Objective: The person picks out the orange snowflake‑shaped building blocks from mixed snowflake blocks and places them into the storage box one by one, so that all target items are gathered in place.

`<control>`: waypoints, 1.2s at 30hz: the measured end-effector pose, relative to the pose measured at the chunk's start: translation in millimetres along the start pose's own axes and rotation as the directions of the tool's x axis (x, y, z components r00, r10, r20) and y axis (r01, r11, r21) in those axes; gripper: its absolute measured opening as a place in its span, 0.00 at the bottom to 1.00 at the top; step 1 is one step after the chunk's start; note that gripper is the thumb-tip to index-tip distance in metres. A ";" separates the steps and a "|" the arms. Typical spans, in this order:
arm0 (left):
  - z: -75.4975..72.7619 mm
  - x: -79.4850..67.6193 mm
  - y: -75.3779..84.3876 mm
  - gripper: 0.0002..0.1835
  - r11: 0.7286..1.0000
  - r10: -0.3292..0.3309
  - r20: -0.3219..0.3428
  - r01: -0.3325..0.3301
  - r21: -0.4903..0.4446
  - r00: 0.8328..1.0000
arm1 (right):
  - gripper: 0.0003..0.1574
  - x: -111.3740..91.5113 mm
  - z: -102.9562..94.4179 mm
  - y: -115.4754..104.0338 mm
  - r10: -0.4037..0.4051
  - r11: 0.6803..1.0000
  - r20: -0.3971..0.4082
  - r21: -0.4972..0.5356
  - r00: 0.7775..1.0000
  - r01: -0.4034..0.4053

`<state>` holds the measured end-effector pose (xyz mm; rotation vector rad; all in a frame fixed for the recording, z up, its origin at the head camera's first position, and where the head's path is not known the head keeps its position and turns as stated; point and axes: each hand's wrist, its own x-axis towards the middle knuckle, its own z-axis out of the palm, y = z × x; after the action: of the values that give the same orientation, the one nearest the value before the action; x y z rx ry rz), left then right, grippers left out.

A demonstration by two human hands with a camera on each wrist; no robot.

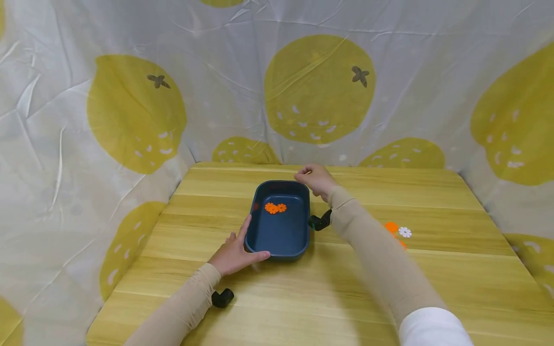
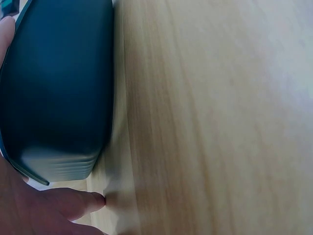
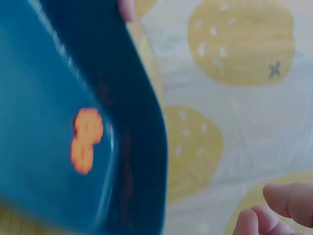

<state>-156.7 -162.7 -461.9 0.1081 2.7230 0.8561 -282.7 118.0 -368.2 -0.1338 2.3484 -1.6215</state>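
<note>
A dark blue rectangular basin stands on the table. Several orange notched plastic discs lie together on its floor, toward the far end; the right wrist view also shows orange discs. My left hand holds the basin's near left corner, thumb along the near rim and index finger along the left side. Just beyond the far right corner is my right hand, raised, with loosely bent fingers. In the right wrist view its thumb and fingers are apart, and nothing shows between them.
On the wooden table, right of the basin, lie a white notched disc and orange discs, partly hidden by the right forearm. A lemon-print cloth hangs around the table. Black wrist cameras sit by both wrists.
</note>
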 end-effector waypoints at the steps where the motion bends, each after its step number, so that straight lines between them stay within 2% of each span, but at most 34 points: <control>1: 0.1 -0.1 -0.1 0.65 1.000 0.001 -0.001 -0.001 0.001 1.000 | 0.14 -2.6 -7.0 3.3 0.006 1.000 -0.003 0.000 1.000 -0.006; 10: -0.2 -0.7 -0.4 0.65 1.000 0.001 -0.005 -0.001 0.007 1.000 | 0.21 -28.6 -65.9 60.7 0.091 0.994 -0.028 -0.054 0.995 -0.093; 18: -2.0 -0.7 0.3 0.66 1.000 0.003 0.001 -0.003 0.012 1.000 | 0.25 -56.3 -100.7 109.5 0.189 0.976 -0.068 -0.097 0.980 -0.195; 23: -2.9 -0.1 1.6 0.66 1.000 -0.001 0.002 0.001 0.012 1.000 | 0.22 -67.8 -110.9 130.2 0.230 0.965 -0.098 -0.110 0.968 -0.240; 28: -2.7 -0.6 2.0 0.66 1.000 -0.006 0.004 0.006 0.012 1.000 | 0.20 -73.4 -112.6 145.8 0.279 0.946 -0.109 -0.143 0.954 -0.292; 36: -0.4 -1.5 1.7 0.65 1.000 0.000 0.003 0.000 -0.008 1.000 | 0.21 -74.7 -109.4 153.4 0.256 0.916 -0.155 -0.276 0.954 -0.290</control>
<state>-155.5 -161.7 -460.3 0.1073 2.7162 0.8657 -229.5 290.0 -461.2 0.2277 2.5495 -1.1701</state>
